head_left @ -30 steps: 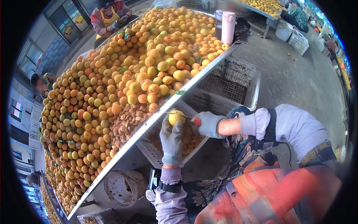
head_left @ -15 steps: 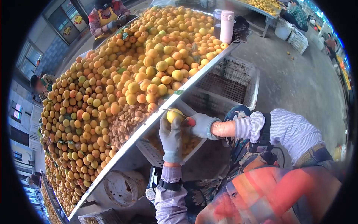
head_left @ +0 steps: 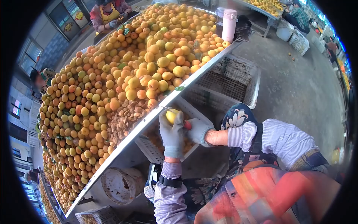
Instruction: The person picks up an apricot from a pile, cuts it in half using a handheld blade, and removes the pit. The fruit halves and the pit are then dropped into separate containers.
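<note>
My left hand point(head_left: 172, 136), in a grey glove, is closed around a yellow apricot point(head_left: 171, 116) just off the table's metal edge point(head_left: 143, 126). My right hand point(head_left: 200, 131), also gloved, grips a small knife point(head_left: 187, 125) by its red handle. The thin blade shows past the far side of the apricot; where it meets the fruit is partly hidden by my fingers. Beyond the edge, a big heap of apricots point(head_left: 156, 63) covers the table, with a pile of brown pits point(head_left: 126, 115) near my hands.
Under my hands stands a white crate point(head_left: 149, 151) with fruit pieces inside. Another crate point(head_left: 253, 86) sits to the right, a dirty bucket point(head_left: 121, 185) below left. A pink flask point(head_left: 229, 25) stands on the table's far corner. A co-worker point(head_left: 108, 15) works across the heap.
My right hand has shifted slightly down and left, and its forearm is lower. The apricot has turned a little in my left hand. The whole view has shifted slightly.
</note>
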The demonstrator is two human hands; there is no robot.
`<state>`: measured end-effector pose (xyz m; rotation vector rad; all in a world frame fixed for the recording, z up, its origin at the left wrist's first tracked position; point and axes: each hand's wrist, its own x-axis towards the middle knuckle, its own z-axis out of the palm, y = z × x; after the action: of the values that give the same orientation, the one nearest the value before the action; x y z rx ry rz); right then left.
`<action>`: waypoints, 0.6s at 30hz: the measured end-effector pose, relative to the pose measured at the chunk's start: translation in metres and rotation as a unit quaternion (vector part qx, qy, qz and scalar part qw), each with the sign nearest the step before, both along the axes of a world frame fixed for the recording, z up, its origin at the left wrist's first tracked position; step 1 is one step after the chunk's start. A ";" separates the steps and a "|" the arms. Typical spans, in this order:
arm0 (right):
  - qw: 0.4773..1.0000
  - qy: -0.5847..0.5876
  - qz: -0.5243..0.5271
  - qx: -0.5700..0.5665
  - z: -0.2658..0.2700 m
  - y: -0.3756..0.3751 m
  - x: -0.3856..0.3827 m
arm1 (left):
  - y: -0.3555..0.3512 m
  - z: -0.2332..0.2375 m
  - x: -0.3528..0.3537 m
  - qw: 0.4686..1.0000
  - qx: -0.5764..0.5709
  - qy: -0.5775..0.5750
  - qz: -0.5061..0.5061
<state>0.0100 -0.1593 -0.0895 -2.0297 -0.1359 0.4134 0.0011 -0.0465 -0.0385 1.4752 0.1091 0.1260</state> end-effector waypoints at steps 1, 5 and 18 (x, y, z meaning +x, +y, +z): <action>1.000 0.000 0.000 -0.001 0.008 0.000 -0.002 | 0.001 0.000 0.001 1.000 0.012 0.024 0.007; 0.941 0.304 0.108 0.097 0.080 -0.017 -0.003 | 0.005 0.004 0.000 1.000 -0.014 -0.004 -0.012; 0.950 0.225 0.120 0.181 0.073 -0.015 -0.010 | 0.026 -0.007 -0.004 0.994 -0.004 -0.031 -0.106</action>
<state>0.0001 -0.1740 -0.0167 -1.5184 -0.1628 0.9237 -0.0032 -0.0203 -0.0453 1.4639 -0.0981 -0.0017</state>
